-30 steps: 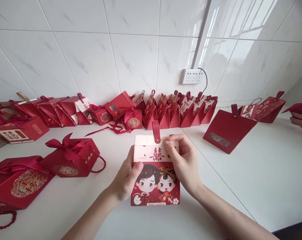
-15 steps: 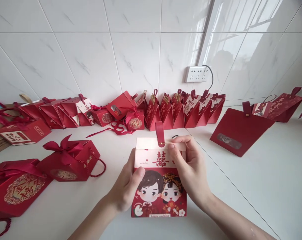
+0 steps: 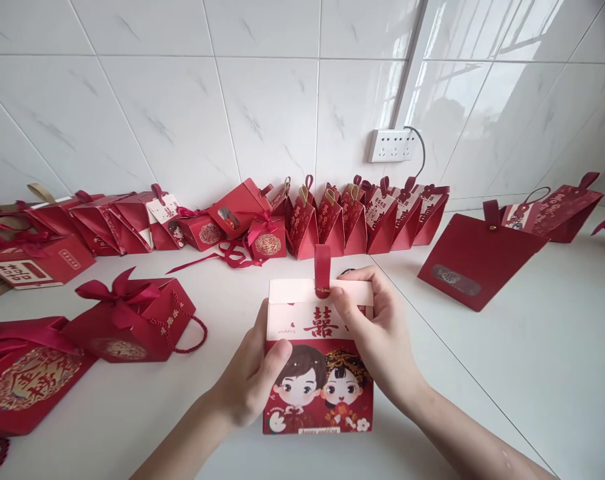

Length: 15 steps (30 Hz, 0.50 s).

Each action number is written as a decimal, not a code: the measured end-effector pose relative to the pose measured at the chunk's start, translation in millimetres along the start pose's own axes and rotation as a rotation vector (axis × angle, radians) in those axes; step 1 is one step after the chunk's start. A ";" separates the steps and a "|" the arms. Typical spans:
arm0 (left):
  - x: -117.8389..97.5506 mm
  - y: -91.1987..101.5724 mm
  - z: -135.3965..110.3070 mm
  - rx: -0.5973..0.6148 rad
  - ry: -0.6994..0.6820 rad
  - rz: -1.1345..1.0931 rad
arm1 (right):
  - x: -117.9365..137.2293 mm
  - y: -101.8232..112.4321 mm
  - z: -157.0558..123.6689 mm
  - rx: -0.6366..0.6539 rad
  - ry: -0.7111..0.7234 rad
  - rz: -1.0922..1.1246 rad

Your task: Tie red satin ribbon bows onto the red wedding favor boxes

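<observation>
Between my hands stands a red and white wedding gift box [image 3: 318,393] with a cartoon couple on its front. A white flap [image 3: 292,291] folds over its top edge, and a dark red strap loop [image 3: 323,267] rises from the middle. My left hand [image 3: 255,370] grips the box's left side, thumb on the front. My right hand [image 3: 382,340] holds the upper right corner, its thumb pressed beside the strap's base and its fingers behind the top edge.
Several red gift boxes [image 3: 332,223] line the tiled wall. Ribboned boxes [image 3: 127,327] with cord handles stand at the left. A plain red box [image 3: 482,260] with a small window is at the right. A power socket [image 3: 392,145] is on the wall.
My right thumb has shifted slightly left and down toward the strap's base. Both hands keep hold of the box. The view has shifted a little.
</observation>
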<state>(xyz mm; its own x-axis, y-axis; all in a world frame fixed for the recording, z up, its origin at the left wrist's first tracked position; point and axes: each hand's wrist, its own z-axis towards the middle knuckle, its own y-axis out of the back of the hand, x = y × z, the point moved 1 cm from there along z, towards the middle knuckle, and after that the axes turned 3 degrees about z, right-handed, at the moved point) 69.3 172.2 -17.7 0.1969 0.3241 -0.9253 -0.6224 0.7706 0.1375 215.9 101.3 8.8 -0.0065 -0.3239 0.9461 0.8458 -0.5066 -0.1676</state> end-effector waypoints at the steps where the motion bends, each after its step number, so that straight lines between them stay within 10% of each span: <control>1: -0.3 -0.1 -0.1 0.002 -0.004 0.001 | -0.1 -0.1 0.0 0.000 0.003 0.002; 15: -0.7 -1.6 0.8 -0.028 0.021 -0.052 | -2.1 -0.1 -0.1 0.018 0.017 0.043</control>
<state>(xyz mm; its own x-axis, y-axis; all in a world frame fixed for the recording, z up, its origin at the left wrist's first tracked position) 70.8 171.2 -17.0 0.2141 0.2725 -0.9380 -0.6331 0.7700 0.0792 215.8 102.0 6.8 0.0206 -0.3588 0.9332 0.8550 -0.4774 -0.2025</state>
